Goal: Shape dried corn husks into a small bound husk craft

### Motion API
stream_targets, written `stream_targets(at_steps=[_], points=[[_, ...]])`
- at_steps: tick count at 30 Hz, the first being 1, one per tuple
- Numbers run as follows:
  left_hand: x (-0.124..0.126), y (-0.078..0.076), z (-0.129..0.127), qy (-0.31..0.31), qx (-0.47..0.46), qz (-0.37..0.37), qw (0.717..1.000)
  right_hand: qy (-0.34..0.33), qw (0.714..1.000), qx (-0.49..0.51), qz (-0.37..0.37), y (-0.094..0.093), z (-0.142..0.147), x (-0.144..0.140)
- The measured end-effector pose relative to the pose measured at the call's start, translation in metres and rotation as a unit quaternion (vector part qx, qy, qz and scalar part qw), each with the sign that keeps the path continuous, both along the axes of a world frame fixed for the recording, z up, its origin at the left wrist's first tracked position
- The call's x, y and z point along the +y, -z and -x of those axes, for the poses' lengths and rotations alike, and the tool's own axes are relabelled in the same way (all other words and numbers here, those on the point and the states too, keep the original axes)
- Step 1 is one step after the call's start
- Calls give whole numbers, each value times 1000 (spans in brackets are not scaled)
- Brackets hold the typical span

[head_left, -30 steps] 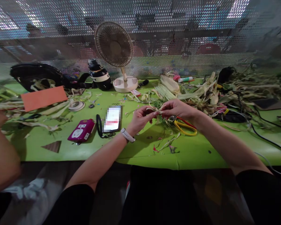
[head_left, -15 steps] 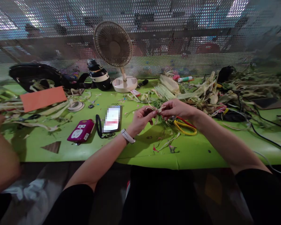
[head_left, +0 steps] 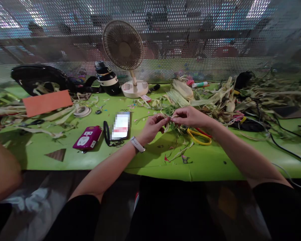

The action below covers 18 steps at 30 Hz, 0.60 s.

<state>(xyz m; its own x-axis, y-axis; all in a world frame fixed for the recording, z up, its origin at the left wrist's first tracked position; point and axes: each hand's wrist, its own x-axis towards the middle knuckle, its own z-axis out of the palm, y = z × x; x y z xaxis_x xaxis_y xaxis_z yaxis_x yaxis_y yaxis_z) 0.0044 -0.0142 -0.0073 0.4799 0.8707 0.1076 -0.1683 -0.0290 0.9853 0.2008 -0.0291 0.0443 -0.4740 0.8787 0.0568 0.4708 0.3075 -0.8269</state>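
Here, a pale strip [head_left: 167,127] was pinched narrowly in the fingertips of the left hand [head_left: 151,128] and the right hand [head_left: 189,117], held close together, right of the phone [head_left: 120,126]. Farther right of the phone, a yellow handle [head_left: 201,143] was seen; to its left, a purple case [head_left: 87,138] was laid; behind it, a fan [head_left: 123,47] was set.

Perforated screen [head_left: 165,63] behind green-topped table [head_left: 150,162]; bright lights [head_left: 258,8] beyond; dim floor [head_left: 115,202] below.
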Motion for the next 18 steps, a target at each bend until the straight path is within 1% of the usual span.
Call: stream_targets(at_steps=[4,7,10,14,18], points=[[-1,-2,0,-5,-4,24,1000,-2,999,-24,-33,2,-1,1],[-1,0,2,13,-7,14,1000,-13,999,-22,-19,0,1,0],[-1,1,5,23,-1,-39,999,-15,1000,-17,-7,-2,2,-1],[-3,-1,7,5,32,-131,991,-15,999,-34,-30,-3,0,-1],[-5,-2,7,6,64,-195,979,-31,997,-54,-47,-2,-2,-2]])
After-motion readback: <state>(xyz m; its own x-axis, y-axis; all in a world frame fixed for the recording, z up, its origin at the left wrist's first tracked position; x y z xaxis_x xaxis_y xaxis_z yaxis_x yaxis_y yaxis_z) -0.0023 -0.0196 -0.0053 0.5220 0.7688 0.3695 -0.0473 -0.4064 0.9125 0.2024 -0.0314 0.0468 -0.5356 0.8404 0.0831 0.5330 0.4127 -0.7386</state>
